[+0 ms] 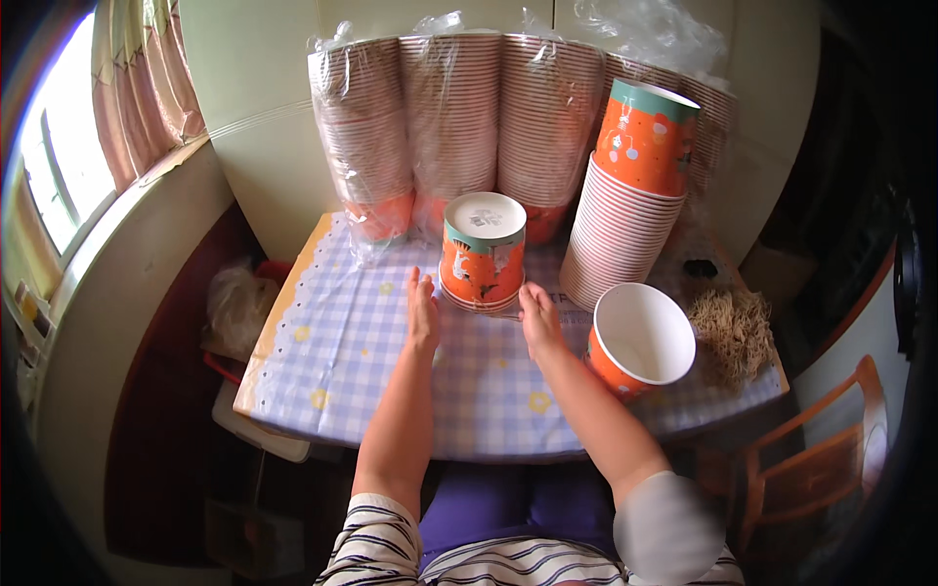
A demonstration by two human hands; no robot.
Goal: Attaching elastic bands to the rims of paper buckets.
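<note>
A short stack of orange paper cups (481, 269) stands upside down near the middle of the table, white base up with a green band below it. My right hand (539, 317) is at the lower right of this stack, its fingers closed on the rim. On the other side my left hand (422, 314) is held upright with fingers stretched out, a small gap from the cups. A wide orange paper cup (643, 337) with a white inside stands mouth up by my right forearm. Behind it leans a tall nested stack of cups (622, 230), topped by an upside-down cup (647, 142).
Several tall cup stacks in clear plastic (454, 117) line the table's back edge. A tangle of tan strings (731, 337) lies at the right. The checked tablecloth (337, 361) covers the table. A wooden chair (811, 459) stands at the right, a plastic bag (239, 313) at the left.
</note>
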